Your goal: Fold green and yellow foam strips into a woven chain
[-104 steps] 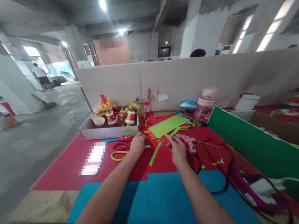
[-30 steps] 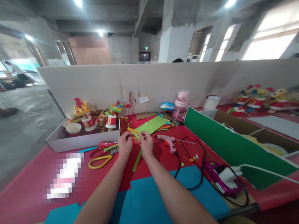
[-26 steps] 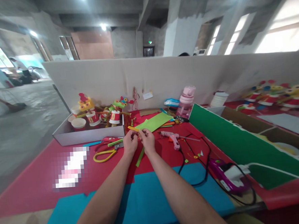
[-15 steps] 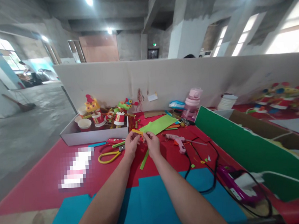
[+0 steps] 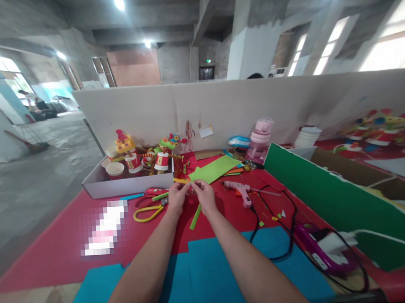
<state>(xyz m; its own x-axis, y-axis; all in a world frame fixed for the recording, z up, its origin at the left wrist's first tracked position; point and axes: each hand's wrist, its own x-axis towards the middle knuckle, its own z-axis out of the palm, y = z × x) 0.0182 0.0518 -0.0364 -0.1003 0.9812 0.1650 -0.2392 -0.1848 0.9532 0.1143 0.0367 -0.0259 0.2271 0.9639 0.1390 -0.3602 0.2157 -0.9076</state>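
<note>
A small yellow-orange paper strip (image 5: 180, 181) is pinched between my two hands over the middle of the table. My left hand (image 5: 177, 197) has its fingers closed on the strip, whose free end juts out to the left. Close beside it, the fingertips of my right hand (image 5: 205, 196) are closed at the strip's other end, which they partly cover. Just below my hands lies a narrow green paper strip (image 5: 195, 217). Behind them rests a light green paper sheet (image 5: 217, 168). Yellow-handled scissors (image 5: 149, 213) lie left of my left hand.
A pink glue gun (image 5: 242, 190) with a black cord lies to the right, near a purple power strip (image 5: 323, 254). A white box (image 5: 129, 187) holds paper-cup figures. A green-sided box (image 5: 311, 195) stands at right. Blue sheets (image 5: 210, 274) lie under my forearms.
The yellow-orange strip has shifted slightly left and tilts the same shallow way. My fingers have moved a little closer together around it. Everything else on the table stays put.
</note>
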